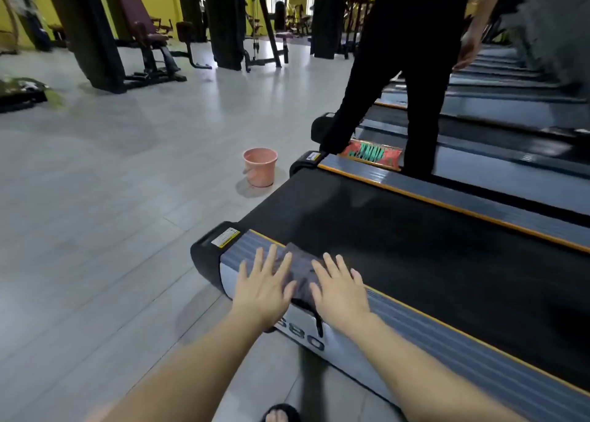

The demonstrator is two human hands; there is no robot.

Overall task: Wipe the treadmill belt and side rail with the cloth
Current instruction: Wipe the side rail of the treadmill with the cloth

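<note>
A dark grey cloth lies flat on the near side rail of the treadmill, close to its rear end, with one corner hanging over the rail's outer face. My left hand presses flat on the cloth's left edge, fingers spread. My right hand presses flat on its right part, fingers spread too. The black belt runs beyond the rail, bordered by an orange strip.
A pink bucket stands on the grey floor behind the treadmill. A person in black stands across the far rail and the neighbouring treadmill, beside a red and green packet. Gym machines fill the background. My sandalled foot shows below.
</note>
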